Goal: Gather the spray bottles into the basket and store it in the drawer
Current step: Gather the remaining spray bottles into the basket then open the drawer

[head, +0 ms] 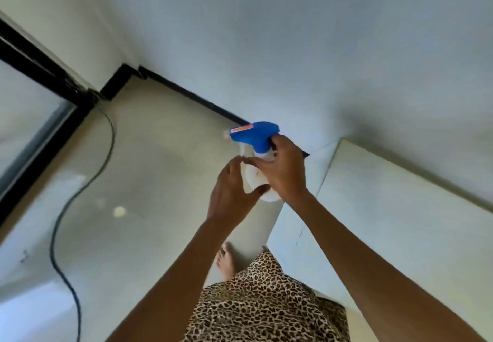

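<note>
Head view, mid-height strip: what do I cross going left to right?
Black door frame → black cable → left hand → spray bottle → right hand → white cabinet top.

A white spray bottle (254, 175) with a blue trigger head, nozzle pointing to nine o'clock, held upright above the floor.

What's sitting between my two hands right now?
In the head view, the white spray bottle with its blue trigger head; right hand grips it, left hand cups it.
</note>
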{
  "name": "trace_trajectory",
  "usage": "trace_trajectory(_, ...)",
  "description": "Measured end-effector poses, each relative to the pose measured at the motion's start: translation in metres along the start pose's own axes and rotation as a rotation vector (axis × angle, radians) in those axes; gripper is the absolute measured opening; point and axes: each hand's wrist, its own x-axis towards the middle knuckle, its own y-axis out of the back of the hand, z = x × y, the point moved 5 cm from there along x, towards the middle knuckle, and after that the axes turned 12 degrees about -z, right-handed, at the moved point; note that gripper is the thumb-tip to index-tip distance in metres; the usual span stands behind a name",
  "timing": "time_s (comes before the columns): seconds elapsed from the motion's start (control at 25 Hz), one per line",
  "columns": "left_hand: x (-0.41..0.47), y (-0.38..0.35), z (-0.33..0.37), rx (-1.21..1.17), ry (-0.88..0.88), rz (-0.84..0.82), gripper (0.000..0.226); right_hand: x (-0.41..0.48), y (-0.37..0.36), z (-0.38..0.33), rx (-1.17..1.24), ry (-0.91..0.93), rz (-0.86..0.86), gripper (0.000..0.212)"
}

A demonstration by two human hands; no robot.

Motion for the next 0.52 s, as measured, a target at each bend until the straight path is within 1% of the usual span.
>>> trace_trajectory(0.08,-0.018,0.01,0.059,-0.054,-0.097,-0.014,0.062,-0.027,0.052,-0.026,0.024,-0.001,0.129,0.045)
trace_trajectory(0.24,-0.07,-0.008,0.17,-0.006,-0.278,-0.041,0.054,-0.101,0.157,-0.041,0.101,-0.057,0.332,0.042)
trace_trajectory(0.4,-0.107,-0.056,0.244,0.004,-0.349,-0.069,0.029,-0.176,0.228,-0.018,0.202,-0.112,0.493,0.04)
trace_trajectory(0.44,-0.12,-0.076,0.265,0.005,-0.373,-0.105,0.026,-0.201,0.249,-0.006,0.238,-0.116,0.533,0.043)
trace_trajectory(0.52,-0.151,-0.118,0.307,0.002,-0.433,-0.185,0.029,-0.251,0.292,0.022,0.293,-0.135,0.579,0.047)
